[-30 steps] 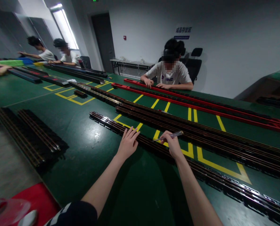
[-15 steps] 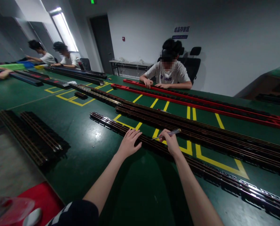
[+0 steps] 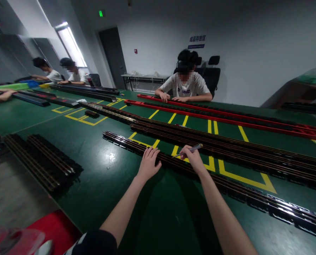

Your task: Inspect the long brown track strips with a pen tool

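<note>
A long black strip with copper-coloured rails [image 3: 126, 141] runs slantwise across the green table in front of me. Across it lies my left hand [image 3: 148, 163], palm down, its fingers stretched out over the strip and its thumb apart on the near side. My right hand [image 3: 192, 157] is closed around the handle of a thin screwdriver [image 3: 196, 147]. The shaft points left and down, and its tip is at the strip just right of my left hand. Whether the tip touches a screw is too small to tell.
Behind the strip lie several similar railed strips [image 3: 200, 138] and long red frames [image 3: 227, 118]. Two shorter strips [image 3: 45, 159] lie at the left edge. Yellow tape [image 3: 243, 180] marks the green table [image 3: 160, 219]. A co-worker [image 3: 186, 83] sits across; other people work at far left.
The camera view has tilted up and shifted slightly. Both hands and the screwdriver stay at nearly the same place on the strip.
</note>
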Demonstrator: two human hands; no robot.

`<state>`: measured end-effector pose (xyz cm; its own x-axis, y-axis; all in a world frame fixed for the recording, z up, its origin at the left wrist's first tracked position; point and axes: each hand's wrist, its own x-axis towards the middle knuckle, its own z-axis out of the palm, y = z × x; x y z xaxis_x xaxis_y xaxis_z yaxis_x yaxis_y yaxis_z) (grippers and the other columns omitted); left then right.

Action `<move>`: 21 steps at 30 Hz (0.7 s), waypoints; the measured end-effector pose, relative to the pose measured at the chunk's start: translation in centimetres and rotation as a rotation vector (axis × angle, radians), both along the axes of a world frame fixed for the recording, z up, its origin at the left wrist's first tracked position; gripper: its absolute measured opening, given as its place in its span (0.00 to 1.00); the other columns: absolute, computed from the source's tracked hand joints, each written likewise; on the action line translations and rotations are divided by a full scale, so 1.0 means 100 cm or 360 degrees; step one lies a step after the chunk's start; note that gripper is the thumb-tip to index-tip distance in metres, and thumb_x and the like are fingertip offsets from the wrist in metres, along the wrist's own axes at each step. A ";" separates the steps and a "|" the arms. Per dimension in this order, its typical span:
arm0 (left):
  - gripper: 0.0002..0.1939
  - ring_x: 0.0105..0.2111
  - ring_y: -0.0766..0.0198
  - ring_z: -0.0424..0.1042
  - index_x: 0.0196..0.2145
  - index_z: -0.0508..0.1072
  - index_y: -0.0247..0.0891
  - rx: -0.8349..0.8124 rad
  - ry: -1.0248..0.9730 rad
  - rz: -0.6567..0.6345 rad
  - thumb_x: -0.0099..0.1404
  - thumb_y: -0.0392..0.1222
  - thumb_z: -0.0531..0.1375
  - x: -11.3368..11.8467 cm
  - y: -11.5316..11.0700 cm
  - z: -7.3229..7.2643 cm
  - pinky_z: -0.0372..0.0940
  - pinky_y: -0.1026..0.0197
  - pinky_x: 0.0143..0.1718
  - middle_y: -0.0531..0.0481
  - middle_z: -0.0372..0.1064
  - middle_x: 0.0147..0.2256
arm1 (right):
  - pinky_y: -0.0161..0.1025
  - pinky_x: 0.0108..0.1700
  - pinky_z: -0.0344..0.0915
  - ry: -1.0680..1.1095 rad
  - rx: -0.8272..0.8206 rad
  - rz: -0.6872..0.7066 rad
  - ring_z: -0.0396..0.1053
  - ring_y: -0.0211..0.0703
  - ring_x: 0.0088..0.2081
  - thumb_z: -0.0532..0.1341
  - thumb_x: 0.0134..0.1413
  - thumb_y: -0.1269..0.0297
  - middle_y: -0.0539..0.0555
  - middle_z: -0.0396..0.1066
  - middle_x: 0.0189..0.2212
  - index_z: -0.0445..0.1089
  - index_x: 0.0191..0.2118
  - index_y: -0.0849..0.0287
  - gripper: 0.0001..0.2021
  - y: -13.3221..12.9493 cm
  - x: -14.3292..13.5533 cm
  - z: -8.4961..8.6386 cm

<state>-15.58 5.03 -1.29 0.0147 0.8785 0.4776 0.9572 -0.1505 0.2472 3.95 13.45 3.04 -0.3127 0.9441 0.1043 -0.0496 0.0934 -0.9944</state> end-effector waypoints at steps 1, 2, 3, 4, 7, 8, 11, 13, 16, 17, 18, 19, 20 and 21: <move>0.22 0.61 0.51 0.57 0.53 0.66 0.35 -0.0003 0.0001 -0.0004 0.61 0.37 0.55 0.002 0.000 0.000 0.50 0.41 0.64 0.41 0.66 0.55 | 0.35 0.25 0.64 -0.0019 0.0001 -0.0001 0.65 0.38 0.20 0.59 0.40 0.60 0.50 0.67 0.15 0.68 0.17 0.58 0.09 0.000 0.002 0.001; 0.23 0.61 0.51 0.57 0.54 0.66 0.34 -0.0007 0.0003 -0.0016 0.60 0.36 0.55 0.004 -0.001 0.001 0.50 0.41 0.64 0.41 0.65 0.56 | 0.35 0.26 0.64 -0.0036 0.0000 0.0000 0.65 0.38 0.21 0.60 0.39 0.60 0.50 0.67 0.15 0.68 0.17 0.58 0.09 -0.001 0.004 0.002; 0.23 0.61 0.51 0.56 0.54 0.65 0.34 -0.0011 0.0005 -0.0034 0.60 0.36 0.55 0.006 -0.001 0.001 0.49 0.41 0.64 0.40 0.65 0.56 | 0.35 0.26 0.64 -0.0051 -0.0004 0.0003 0.66 0.38 0.21 0.60 0.40 0.59 0.50 0.67 0.15 0.68 0.17 0.58 0.09 -0.001 0.006 0.003; 0.23 0.61 0.51 0.56 0.54 0.65 0.33 -0.0017 0.0007 -0.0057 0.60 0.36 0.54 0.008 -0.002 0.002 0.49 0.41 0.64 0.40 0.64 0.56 | 0.36 0.26 0.65 -0.0063 -0.0009 0.0006 0.66 0.38 0.21 0.60 0.40 0.59 0.50 0.67 0.15 0.68 0.18 0.58 0.09 -0.001 0.008 0.003; 0.23 0.62 0.52 0.56 0.55 0.65 0.34 -0.0030 0.0016 -0.0137 0.61 0.36 0.54 0.016 -0.003 0.004 0.49 0.41 0.64 0.40 0.64 0.57 | 0.36 0.26 0.65 -0.0081 -0.0007 0.0016 0.66 0.38 0.21 0.61 0.40 0.59 0.50 0.67 0.15 0.68 0.18 0.58 0.09 -0.003 0.013 0.003; 0.23 0.62 0.52 0.56 0.55 0.65 0.34 -0.0034 0.0017 -0.0159 0.61 0.36 0.54 0.019 -0.004 0.004 0.49 0.41 0.64 0.40 0.64 0.57 | 0.36 0.26 0.64 -0.0083 -0.0002 0.0019 0.66 0.38 0.20 0.61 0.41 0.59 0.50 0.68 0.15 0.68 0.18 0.58 0.09 -0.003 0.014 0.003; 0.23 0.62 0.52 0.56 0.56 0.64 0.35 -0.0054 0.0020 -0.0205 0.62 0.38 0.54 0.024 -0.005 0.004 0.50 0.41 0.64 0.40 0.64 0.57 | 0.36 0.26 0.65 -0.0086 0.0006 0.0009 0.66 0.38 0.21 0.61 0.41 0.58 0.50 0.68 0.16 0.68 0.19 0.58 0.10 -0.005 0.019 0.002; 0.23 0.62 0.52 0.57 0.56 0.64 0.34 -0.0068 0.0026 -0.0223 0.63 0.39 0.54 0.027 -0.005 0.004 0.50 0.41 0.64 0.40 0.64 0.57 | 0.36 0.28 0.65 -0.0096 0.0003 0.0003 0.67 0.38 0.22 0.62 0.42 0.58 0.49 0.68 0.16 0.68 0.19 0.58 0.10 -0.006 0.023 0.000; 0.23 0.61 0.52 0.57 0.56 0.64 0.35 -0.0073 0.0034 -0.0238 0.63 0.41 0.54 0.030 -0.004 0.004 0.51 0.41 0.64 0.40 0.65 0.56 | 0.36 0.29 0.65 -0.0106 -0.0002 0.0019 0.68 0.38 0.23 0.62 0.44 0.56 0.49 0.68 0.17 0.68 0.21 0.58 0.11 -0.007 0.029 -0.004; 0.23 0.61 0.53 0.58 0.55 0.65 0.36 -0.0071 0.0036 -0.0240 0.63 0.41 0.54 0.032 -0.003 0.004 0.51 0.41 0.63 0.40 0.65 0.56 | 0.35 0.29 0.65 -0.0103 -0.0006 0.0026 0.68 0.38 0.23 0.62 0.45 0.56 0.49 0.68 0.17 0.68 0.21 0.58 0.12 -0.007 0.031 -0.005; 0.22 0.61 0.53 0.58 0.55 0.65 0.36 -0.0070 0.0039 -0.0244 0.63 0.41 0.55 0.034 -0.001 0.005 0.51 0.41 0.63 0.41 0.66 0.55 | 0.35 0.29 0.65 -0.0098 -0.0013 0.0035 0.68 0.38 0.23 0.62 0.45 0.55 0.49 0.68 0.17 0.68 0.21 0.58 0.12 -0.007 0.033 -0.005; 0.22 0.60 0.53 0.59 0.55 0.65 0.36 -0.0073 0.0043 -0.0249 0.63 0.41 0.55 0.036 0.000 0.006 0.50 0.41 0.64 0.41 0.66 0.55 | 0.35 0.28 0.65 -0.0092 -0.0022 0.0039 0.68 0.38 0.23 0.63 0.44 0.54 0.49 0.68 0.17 0.68 0.21 0.58 0.13 -0.007 0.034 -0.005; 0.21 0.60 0.53 0.59 0.54 0.66 0.36 -0.0080 0.0047 -0.0255 0.63 0.41 0.55 0.039 0.002 0.007 0.50 0.42 0.64 0.41 0.67 0.54 | 0.35 0.28 0.65 -0.0088 -0.0031 0.0041 0.68 0.38 0.23 0.63 0.44 0.53 0.49 0.68 0.17 0.68 0.21 0.59 0.13 -0.008 0.036 -0.005; 0.20 0.59 0.53 0.60 0.53 0.67 0.37 -0.0089 0.0052 -0.0263 0.63 0.41 0.54 0.041 0.003 0.007 0.50 0.42 0.64 0.42 0.68 0.53 | 0.35 0.28 0.65 -0.0085 -0.0039 0.0046 0.68 0.38 0.23 0.63 0.43 0.53 0.49 0.69 0.17 0.68 0.21 0.59 0.14 -0.008 0.037 -0.005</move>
